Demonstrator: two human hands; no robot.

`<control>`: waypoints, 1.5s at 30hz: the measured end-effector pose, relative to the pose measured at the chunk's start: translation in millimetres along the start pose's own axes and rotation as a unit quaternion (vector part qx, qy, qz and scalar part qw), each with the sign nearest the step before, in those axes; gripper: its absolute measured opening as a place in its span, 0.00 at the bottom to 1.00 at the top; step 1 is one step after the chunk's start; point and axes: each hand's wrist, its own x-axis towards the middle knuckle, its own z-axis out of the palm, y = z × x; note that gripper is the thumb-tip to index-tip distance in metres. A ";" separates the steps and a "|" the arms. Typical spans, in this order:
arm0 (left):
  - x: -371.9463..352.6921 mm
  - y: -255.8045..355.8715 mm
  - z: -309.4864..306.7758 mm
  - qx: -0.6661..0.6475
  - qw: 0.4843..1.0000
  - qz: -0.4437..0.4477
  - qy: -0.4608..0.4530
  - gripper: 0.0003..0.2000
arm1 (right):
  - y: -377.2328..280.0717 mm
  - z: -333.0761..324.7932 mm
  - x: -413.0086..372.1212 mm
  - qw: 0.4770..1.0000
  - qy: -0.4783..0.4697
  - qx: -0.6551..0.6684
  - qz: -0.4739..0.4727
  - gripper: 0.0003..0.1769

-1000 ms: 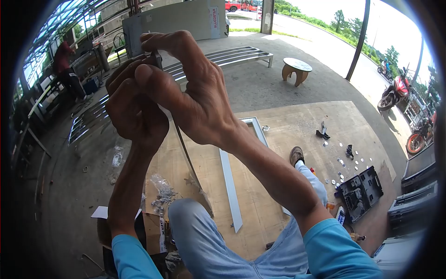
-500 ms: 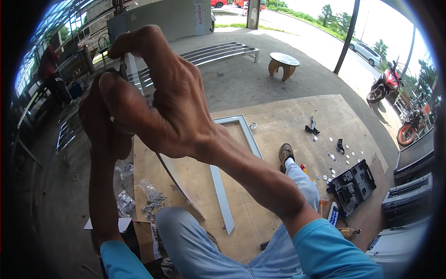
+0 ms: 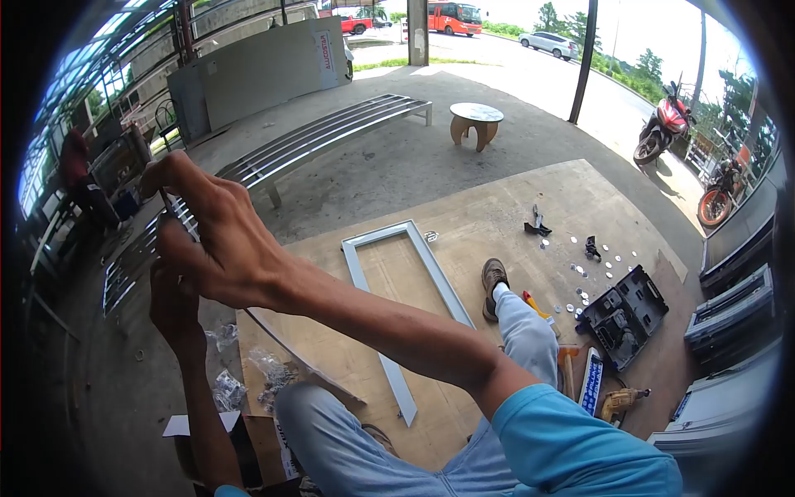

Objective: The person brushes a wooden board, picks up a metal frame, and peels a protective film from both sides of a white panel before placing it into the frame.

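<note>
Both my hands are raised at the left, close together. My right hand point(image 3: 217, 236) pinches a long thin bendy strip point(image 3: 302, 358), with a short bit of it showing between thumb and forefinger. Just below and partly behind it, my left hand point(image 3: 174, 305) is closed around what looks like the same strip; its fingers are largely hidden. The strip's lower part curves down past my knee, its end lying on the plywood board point(image 3: 546, 195). A grey metal frame point(image 3: 352, 265) with one side absent lies flat on the board beside the strip.
An open black tool case point(image 3: 625, 319), a hammer point(image 3: 568, 373), a yellow power drill point(image 3: 623, 402) and scattered round discs lie at the right. Plastic bags of screws point(image 3: 269, 369) sit by my knee. A slatted metal bench point(image 3: 331, 137) and small round table point(image 3: 476, 116) stand beyond.
My view has swung slightly, and both hands now appear lower and farther from the camera. The strip stays in my fingers; the frame on the board shows more fully.
</note>
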 end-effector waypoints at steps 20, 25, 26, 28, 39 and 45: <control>110.7 47.1 13.9 0.230 0.901 0.331 -0.160 0.15 | -23.6 -13.4 -4.6 0.956 0.076 -0.208 0.191 0.17; 116.9 53.8 4.3 0.239 0.855 0.383 -0.254 0.15 | -46.9 -26.1 11.0 0.962 0.083 -0.144 0.215 0.17; 114.0 37.9 7.0 0.251 0.852 0.412 -0.204 0.18 | -55.7 -33.9 21.0 0.938 0.077 -0.023 0.337 0.16; 107.7 28.1 6.6 0.250 0.859 0.369 -0.251 0.21 | -45.6 -31.0 16.8 0.887 0.063 0.105 0.444 0.16; 101.6 6.7 -12.9 0.234 0.881 0.394 -0.117 0.34 | -9.8 -19.7 -8.5 0.958 0.079 -0.217 0.169 0.16; 129.9 0.6 -43.4 0.319 0.825 0.421 -0.199 0.36 | -17.4 -8.8 -9.2 0.958 0.078 -0.201 0.189 0.15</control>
